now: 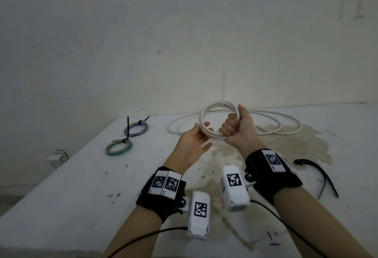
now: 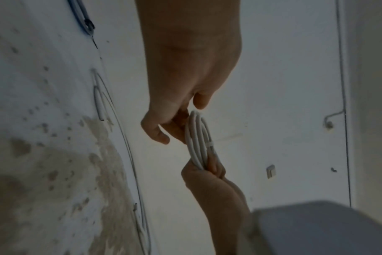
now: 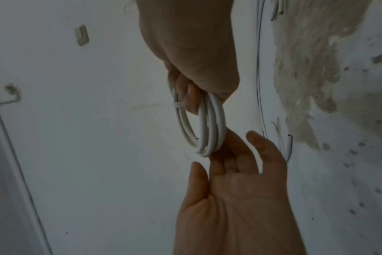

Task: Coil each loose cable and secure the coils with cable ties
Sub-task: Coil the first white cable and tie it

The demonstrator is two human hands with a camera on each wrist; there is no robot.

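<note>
A small white cable coil point(image 1: 219, 105) is held upright above the table. My right hand point(image 1: 235, 126) grips its right side in a fist; the wrist views show the coil point(image 3: 209, 124) passing through the curled fingers. My left hand point(image 1: 196, 141) is open, palm up, with straight fingertips touching the coil's lower left edge point(image 2: 196, 138). A thin white tie point(image 3: 178, 104) wraps some strands of the coil. Behind the hands, a loose white cable point(image 1: 266, 114) lies in wide loops on the table. Black cable ties point(image 1: 316, 170) lie at the right.
On the white, stained table point(image 1: 81, 186), a blue coil point(image 1: 136, 128) and a green coil point(image 1: 118, 147), each bound with a black tie, lie at the back left. A wall rises right behind the table. A thin black wire runs from each wrist camera.
</note>
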